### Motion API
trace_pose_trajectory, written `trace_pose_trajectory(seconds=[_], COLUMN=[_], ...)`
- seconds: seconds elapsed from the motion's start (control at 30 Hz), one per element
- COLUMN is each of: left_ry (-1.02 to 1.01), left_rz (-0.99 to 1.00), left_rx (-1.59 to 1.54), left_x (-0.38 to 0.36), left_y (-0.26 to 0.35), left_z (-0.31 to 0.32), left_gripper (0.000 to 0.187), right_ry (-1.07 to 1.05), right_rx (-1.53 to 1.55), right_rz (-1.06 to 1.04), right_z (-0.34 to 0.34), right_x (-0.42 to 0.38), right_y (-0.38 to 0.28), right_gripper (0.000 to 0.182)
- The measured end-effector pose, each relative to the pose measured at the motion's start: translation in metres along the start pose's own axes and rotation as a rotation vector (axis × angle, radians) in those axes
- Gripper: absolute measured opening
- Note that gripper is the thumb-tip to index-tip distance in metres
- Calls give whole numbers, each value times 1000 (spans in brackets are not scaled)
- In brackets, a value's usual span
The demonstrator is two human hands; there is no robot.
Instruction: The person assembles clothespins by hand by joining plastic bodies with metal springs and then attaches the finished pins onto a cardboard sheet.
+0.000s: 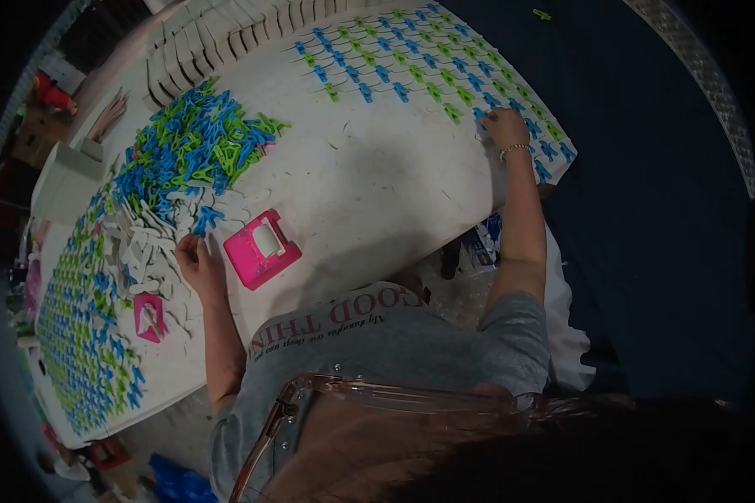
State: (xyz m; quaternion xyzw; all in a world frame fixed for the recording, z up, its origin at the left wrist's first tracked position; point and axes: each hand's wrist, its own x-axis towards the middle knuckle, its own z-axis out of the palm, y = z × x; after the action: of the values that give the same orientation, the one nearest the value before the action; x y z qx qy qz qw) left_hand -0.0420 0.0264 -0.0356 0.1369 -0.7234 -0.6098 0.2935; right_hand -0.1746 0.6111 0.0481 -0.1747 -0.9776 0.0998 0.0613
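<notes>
My right hand [507,130], with a beaded bracelet at the wrist, is at the right edge of the table. Its fingers are pinched at a blue plastic clip [479,113] in the laid-out rows. Over on the left, my left hand [198,265] has its fingers drawn together beside a pile of white flat strips [148,251]. Whatever lies between those fingertips is too small to make out. Just above them are loose blue clips [207,220], at the foot of a large heap of blue and green clips [197,138].
A pink tape dispenser [264,250] stands right of my left hand, and a smaller pink dispenser [149,317] is below it. More clips [84,335] in rows cover the table's left end. Stacked white pieces [197,46] line the back. Dark cloth [646,210] lies to the right.
</notes>
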Motion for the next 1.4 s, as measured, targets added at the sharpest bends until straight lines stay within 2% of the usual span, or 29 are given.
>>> trace_pose_trajectory(seconds=[0.1, 0.17, 0.27, 0.3, 0.37, 0.4, 0.43, 0.5, 0.57, 0.6, 0.63, 0.83, 1.07, 1.4], left_ry=[6, 1, 64, 112, 205, 152, 92, 44, 56, 62, 67, 131, 198, 262], left_rz=[9, 15, 124, 262, 512, 726, 939, 942, 980, 1012, 1044, 1244, 1476, 1790], left_rx=[-4, 8, -79, -103, -122, -209, -294, -744, -729, -731, -735, -772, -792, -857], left_x=[0, -1, -2, -2, -1, -4, -10, -54, -43, -60, -47, -47, -70, -65], left_y=[-1, -1, 26, 45, 88, 128, 163, 190, 192, 201, 202, 218, 240, 264], left_z=[-1, -3, -1, -1, -4, -2, 2, -16, -25, -9, -2, 0, -10, -21], left_gripper=[23, 24, 24, 24, 23, 25, 28, 28, 28, 28, 28, 29, 29, 29], right_ry=[30, 246, 330, 327, 426, 422, 392, 353, 274, 222, 172, 76, -21, -198], right_rx=[61, 158, 182, 189, 296, 308, 368, 439, 596, 569, 539, 673, 685, 626], right_rz=[24, 0, -36, -42, -238, -252, -322, -401, -638, -699, -759, -1045, -1111, -991], right_z=[-14, -13, -36, -34, -29, -27, -26, -15, 3, 10, 16, 40, 51, 55], right_x=[-3, 2, -16, -22, -32, -40, -50, -67, -85, -95, -105, -142, -150, -146], right_y=[0, 13, 0, -3, -16, -29, -46, -80, -114, -132, -148, -210, -233, -246], right_gripper=[28, 31, 28, 28, 23, 23, 20, 17, 14, 12, 10, 8, 7, 10])
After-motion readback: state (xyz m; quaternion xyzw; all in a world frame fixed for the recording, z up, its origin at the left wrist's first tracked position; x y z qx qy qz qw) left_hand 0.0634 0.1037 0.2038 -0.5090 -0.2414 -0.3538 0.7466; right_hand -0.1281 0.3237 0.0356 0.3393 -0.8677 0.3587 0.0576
